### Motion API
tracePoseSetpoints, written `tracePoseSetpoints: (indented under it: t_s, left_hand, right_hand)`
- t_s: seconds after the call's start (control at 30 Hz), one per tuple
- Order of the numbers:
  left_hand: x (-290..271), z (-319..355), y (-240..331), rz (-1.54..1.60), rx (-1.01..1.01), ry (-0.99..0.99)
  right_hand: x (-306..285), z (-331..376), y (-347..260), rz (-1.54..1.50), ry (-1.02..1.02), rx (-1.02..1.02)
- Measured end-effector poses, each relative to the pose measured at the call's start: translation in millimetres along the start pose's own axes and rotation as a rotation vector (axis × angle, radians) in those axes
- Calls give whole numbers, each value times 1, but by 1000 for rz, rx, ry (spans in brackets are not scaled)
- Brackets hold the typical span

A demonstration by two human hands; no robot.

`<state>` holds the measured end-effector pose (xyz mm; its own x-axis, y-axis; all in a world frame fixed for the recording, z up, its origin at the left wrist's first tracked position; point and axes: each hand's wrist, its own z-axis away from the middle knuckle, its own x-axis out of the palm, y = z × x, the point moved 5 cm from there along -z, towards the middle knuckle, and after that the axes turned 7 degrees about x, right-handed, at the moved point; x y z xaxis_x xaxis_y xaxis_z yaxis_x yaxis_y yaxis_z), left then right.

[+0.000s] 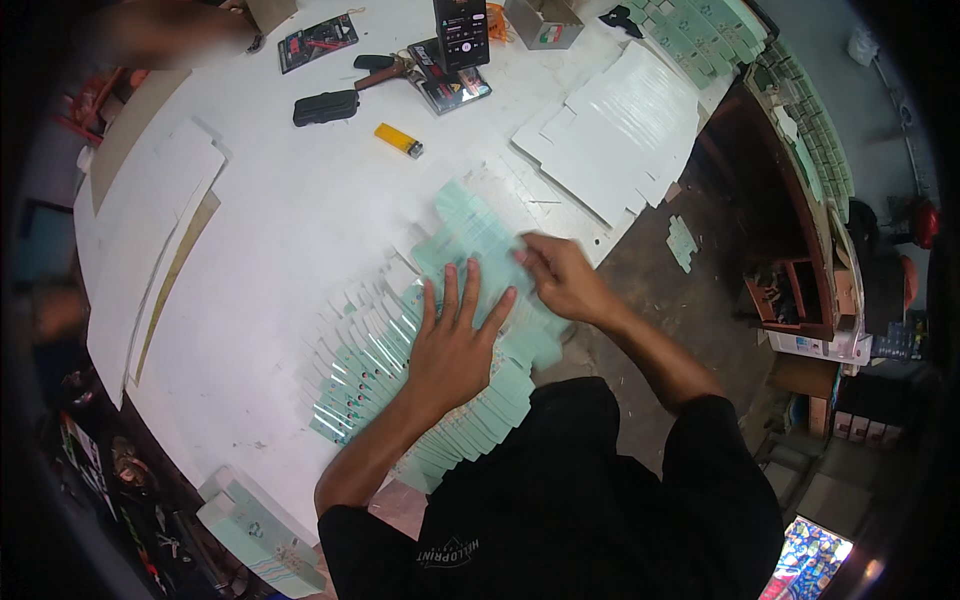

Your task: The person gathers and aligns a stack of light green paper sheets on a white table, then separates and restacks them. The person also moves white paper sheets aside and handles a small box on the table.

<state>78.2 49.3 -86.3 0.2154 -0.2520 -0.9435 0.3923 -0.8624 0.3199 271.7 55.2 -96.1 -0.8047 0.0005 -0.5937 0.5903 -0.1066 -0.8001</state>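
Carton blanks (420, 370), pale green and flat, fanned in an overlapping row along the near edge of the worktop (290, 240), running from the near-left corner toward the middle. Left hand (455, 345) pressed flat on the row, fingers spread, closed on nothing. Right hand (560, 275) pinching the edge of the top green blank (470, 235), fingertips together on it, slightly blurred.

Risks, judged from the layout: row sits close to the near edge, so a hard push could slide blanks off onto the floor; one green piece (682, 243) already lying on the floor past the right edge. Fan could lose its even spacing if the flat palm shifts. Thin card could crease under the pinch.

Containers: small open box (545, 25) at the far edge, contents not visible. Shelf unit (800, 160) beyond the right edge, loaded with stacked green cartons. More green cartons piled at the far-right corner (700, 35).

Elsewhere on the worktop: white blanks (615, 130) stacked near the right edge, white sheets (150, 240) along the left edge, yellow lighter (398, 140), black pouch (325, 106), phone (460, 32) standing upright near the far edge.
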Motion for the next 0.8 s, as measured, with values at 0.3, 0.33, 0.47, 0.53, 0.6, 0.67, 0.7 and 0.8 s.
tracePoseSetpoints:
  t_s: [0.3,0.33,0.47,0.53,0.6,0.67,0.7,0.8]
  left_hand:
    - [-3,6,-9,191,128,-22]
    - [-1,5,-7,194,99,-31]
    - [-7,8,6,138,15,-80]
    - [-13,13,5,139,53,-59]
    - [9,21,-4,76,61,3]
    - [16,24,-4,65,54,43]
    - [14,21,-4,75,31,58]
    - [0,11,5,-20,73,-11]
  right_hand:
    - [-88,-25,43,892,522,-198]
    - [-93,-23,65,811,466,-124]
    - [-38,3,25,268,107,51]
    - [-19,4,2,558,184,-201]
    - [-18,-7,5,680,233,-244]
    - [-14,-7,8,785,198,-177]
    - [-16,-10,3,549,136,-53]
    - [13,10,-8,-184,-168,237]
